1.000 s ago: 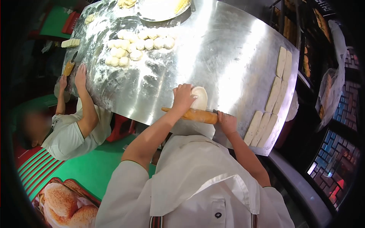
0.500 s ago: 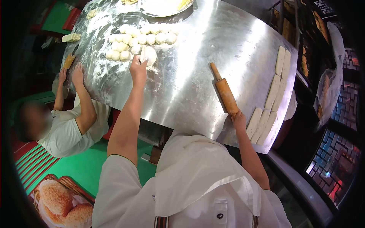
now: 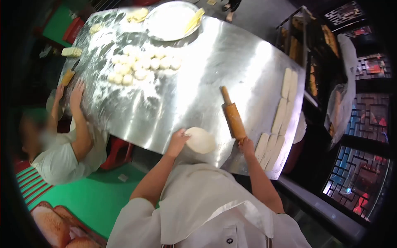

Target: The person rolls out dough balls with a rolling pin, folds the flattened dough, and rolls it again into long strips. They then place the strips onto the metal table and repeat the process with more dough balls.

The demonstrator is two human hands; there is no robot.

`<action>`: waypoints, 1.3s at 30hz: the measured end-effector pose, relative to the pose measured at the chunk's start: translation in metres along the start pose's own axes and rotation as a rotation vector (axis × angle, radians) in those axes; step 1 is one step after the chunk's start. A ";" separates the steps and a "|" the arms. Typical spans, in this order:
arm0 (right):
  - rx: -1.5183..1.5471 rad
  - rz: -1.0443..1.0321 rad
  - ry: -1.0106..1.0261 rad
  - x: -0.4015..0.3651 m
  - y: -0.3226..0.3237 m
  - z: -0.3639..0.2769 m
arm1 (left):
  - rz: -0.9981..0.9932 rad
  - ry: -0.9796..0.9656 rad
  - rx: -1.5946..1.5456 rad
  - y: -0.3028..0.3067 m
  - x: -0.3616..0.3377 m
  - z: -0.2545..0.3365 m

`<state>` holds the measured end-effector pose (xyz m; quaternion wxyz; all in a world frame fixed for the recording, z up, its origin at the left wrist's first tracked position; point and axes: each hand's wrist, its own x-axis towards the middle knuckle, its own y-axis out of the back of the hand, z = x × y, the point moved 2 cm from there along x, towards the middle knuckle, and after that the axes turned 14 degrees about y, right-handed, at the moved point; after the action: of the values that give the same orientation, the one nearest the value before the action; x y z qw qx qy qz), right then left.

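Steel table (image 3: 198, 95), floured: left hand (image 3: 177, 141) back from dough balls (image 3: 140, 66) upper left, fingers curled on dough disc (image 3: 200, 140) at near edge, lower centre; right hand (image 3: 247, 145) still grips rolling pin (image 3: 233, 118) handle beside it. Right side: dough strips (image 3: 281, 111); far left: co-worker's hand (image 3: 76, 91).

Both forearms bare, white sleeves above the elbows. Left arm bent, forearm angled forward and inward. Left hand (image 3: 178, 141) knuckles up, fingers bent against the edge of the dough disc (image 3: 201, 140); pinching or only touching, unclear. Right forearm reaches straight forward. Right hand (image 3: 247, 145) fisted, grip closed round the near handle of the rolling pin (image 3: 233, 118). Hands level, apart.
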<state>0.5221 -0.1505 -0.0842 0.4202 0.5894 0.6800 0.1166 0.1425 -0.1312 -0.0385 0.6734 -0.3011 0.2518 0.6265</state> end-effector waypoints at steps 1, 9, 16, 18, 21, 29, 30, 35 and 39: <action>-0.570 -0.022 0.283 0.011 -0.013 0.029 | 0.124 -0.105 0.212 0.026 0.013 -0.007; -0.239 -0.019 0.165 0.006 0.001 -0.016 | 0.811 -0.268 0.095 0.249 0.096 0.052; -0.303 -0.009 0.056 -0.004 0.007 -0.034 | 0.728 -0.528 0.287 0.175 0.040 0.129; -0.337 -0.006 0.103 -0.005 0.005 -0.037 | 0.664 -0.643 0.499 0.131 0.028 0.114; -0.289 0.024 0.062 -0.006 0.006 -0.044 | 0.349 -0.604 0.683 0.074 0.023 0.078; -0.321 0.063 0.164 0.000 -0.001 -0.037 | -0.057 -0.857 1.038 -0.011 -0.005 0.063; -0.315 0.043 0.167 0.002 -0.001 -0.036 | -0.063 -0.867 1.048 -0.015 -0.001 0.068; -0.272 0.044 0.158 -0.004 -0.004 -0.036 | 0.445 -0.587 1.039 -0.009 0.033 0.071; -0.203 -0.031 0.118 0.002 0.001 -0.043 | 0.479 -0.584 1.192 -0.031 0.043 0.059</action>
<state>0.4924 -0.1341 -0.0581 0.4387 0.5253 0.6973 0.2130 0.1746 -0.0606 -0.0257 0.6070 0.3630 0.4205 0.5682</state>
